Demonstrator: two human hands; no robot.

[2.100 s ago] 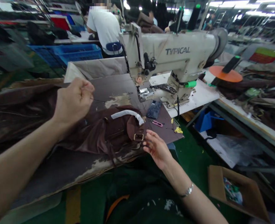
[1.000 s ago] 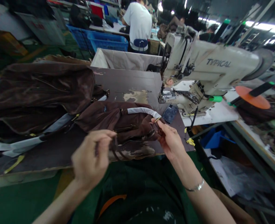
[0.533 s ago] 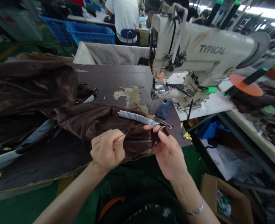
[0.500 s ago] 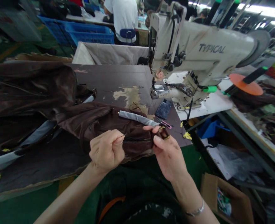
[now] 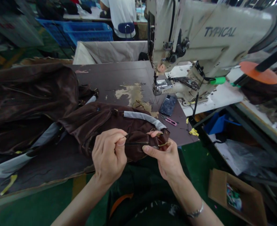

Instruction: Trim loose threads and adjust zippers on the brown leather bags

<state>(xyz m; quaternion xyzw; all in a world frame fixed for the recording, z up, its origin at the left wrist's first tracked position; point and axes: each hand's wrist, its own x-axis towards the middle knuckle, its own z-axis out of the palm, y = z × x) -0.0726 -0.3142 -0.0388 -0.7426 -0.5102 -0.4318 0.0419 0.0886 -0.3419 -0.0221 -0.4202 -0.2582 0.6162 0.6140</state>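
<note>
- The left hand point(image 5: 110, 153) was closed in a tight pinch, thumb against forefinger, on a thin needle point(image 5: 125, 137). It was well in front of the sewing machine point(image 5: 211, 34), at the near edge of the table point(image 5: 119, 72).
- The needle's tip pointed toward the sewing machine's side and lay just above the zipper point(image 5: 138, 143) of the brown bag point(image 5: 105, 121).
- The right hand point(image 5: 166, 155) was curled around the end of the brown bag nearest the sewing machine. Its thumb lay below the zipper and its fingers were folded over the top.
- A gold buckle point(image 5: 163, 144) showed at that gripped end, touching the right hand's fingers.
- The brown bag lay on the table in front of the sewing machine and off to its left, with its near end lifted in both hands.
- A white wrapped strip point(image 5: 144, 116) curved along the edge of the bag that faced the sewing machine.
- A phone point(image 5: 167, 105) lay flat just below the sewing machine's arm.
- A pink clipper point(image 5: 171, 121) lay just nearer than the phone, on the side away from the sewing machine.
- A heap of brown material point(image 5: 27, 94) filled the table far to the left of the sewing machine.
- A cardboard box point(image 5: 237, 194) stood on the floor, low and in front of the sewing machine.
- A person in a white shirt point(image 5: 120, 12) sat beyond the sewing machine, to its left.
</note>
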